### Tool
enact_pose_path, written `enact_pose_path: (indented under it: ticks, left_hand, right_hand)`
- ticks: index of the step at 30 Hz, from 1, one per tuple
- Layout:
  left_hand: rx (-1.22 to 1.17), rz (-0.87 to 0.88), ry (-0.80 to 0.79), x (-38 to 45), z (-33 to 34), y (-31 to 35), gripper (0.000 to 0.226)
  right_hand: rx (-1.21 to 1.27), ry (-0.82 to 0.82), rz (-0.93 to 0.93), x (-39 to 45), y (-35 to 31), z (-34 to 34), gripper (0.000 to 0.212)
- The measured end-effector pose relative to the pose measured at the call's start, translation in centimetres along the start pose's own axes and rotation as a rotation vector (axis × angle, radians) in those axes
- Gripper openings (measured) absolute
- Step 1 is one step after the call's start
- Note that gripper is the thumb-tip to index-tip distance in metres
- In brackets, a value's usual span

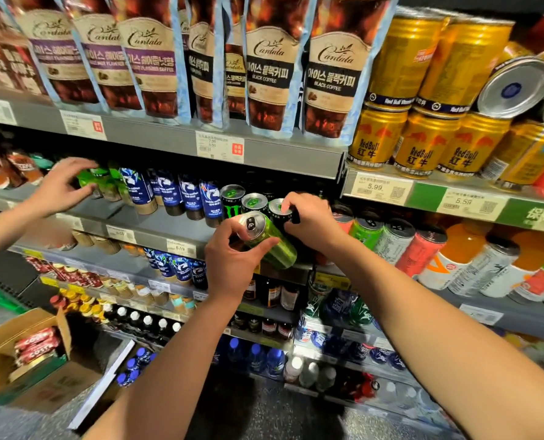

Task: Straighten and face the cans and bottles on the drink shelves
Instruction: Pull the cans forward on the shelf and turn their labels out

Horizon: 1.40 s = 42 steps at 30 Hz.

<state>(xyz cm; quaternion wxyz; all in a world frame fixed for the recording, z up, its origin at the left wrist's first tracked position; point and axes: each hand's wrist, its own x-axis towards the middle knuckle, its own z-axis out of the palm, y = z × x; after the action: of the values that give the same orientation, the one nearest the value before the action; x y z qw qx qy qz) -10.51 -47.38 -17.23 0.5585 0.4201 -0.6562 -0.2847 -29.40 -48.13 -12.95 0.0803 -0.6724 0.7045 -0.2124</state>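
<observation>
Green can (269,239): glossy, silver top with pull tab, tilted off the shelf with its top toward the camera. Left hand (232,258) is wrapped around its upper body, fingers curled. Just right of it, right hand (311,222) pinches the rim of an upright black can (280,211) on the shelf. A third hand (61,185), far left, is spread over green bottles (97,182).

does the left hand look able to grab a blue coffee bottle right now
Probably not: the left hand is closed around a tilted green can, so it is full, though the blue coffee bottles stand close by, unblocked.
</observation>
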Motion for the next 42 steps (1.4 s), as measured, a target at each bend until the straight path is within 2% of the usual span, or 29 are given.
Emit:
enact_pose_path:
  ticks: [1, 4, 7, 9, 13, 17, 21, 24, 31, 42]
  left_hand:
    - [0.0, -0.015, -0.024, 0.7, 0.2, 0.3, 0.046]
    - [0.224, -0.092, -0.2, 4.5, 1.5, 0.6, 0.064]
    - [0.079, -0.145, -0.156, 2.2, 3.4, 1.1, 0.051]
    - [0.063, -0.063, -0.163, 0.6, 4.7, 1.1, 0.047]
    - [0.114, 0.103, -0.208, 2.4, 6.2, 1.8, 0.038]
    - [0.236, 0.207, -0.242, 2.5, 7.7, 1.3, 0.044]
    - [0.4, 0.328, -0.197, 3.1, 8.7, 1.6, 0.049]
    - [0.505, 0.409, -0.159, 3.3, 8.9, 1.7, 0.055]
    - [0.494, 0.47, -0.158, 3.3, 9.4, 1.0, 0.061]
    - [0.455, 0.417, -0.194, 3.2, 10.2, -0.3, 0.055]
  right_hand:
    - [0.035, 0.029, 0.006, -0.6, 0.4, -0.1, 0.03]
    - [0.113, 0.162, 0.097, -2.8, 1.7, -0.7, 0.029]
    - [0.149, 0.257, 0.149, -4.4, 3.3, -1.5, 0.023]
    - [0.178, 0.301, 0.156, -5.4, 4.4, -1.8, 0.02]
    - [0.187, 0.366, 0.204, -6.9, 6.5, -1.9, 0.022]
    - [0.145, 0.412, 0.108, -7.9, 7.4, -2.1, 0.014]
    - [0.052, 0.376, 0.095, -8.3, 7.7, -2.0, 0.004]
    - [0.041, 0.41, 0.193, -8.5, 7.8, -2.0, 0.005]
    - [-0.074, 0.461, 0.246, -9.6, 8.7, -0.9, 0.037]
    - [-0.211, 0.444, 0.276, -10.2, 8.2, -1.1, 0.032]
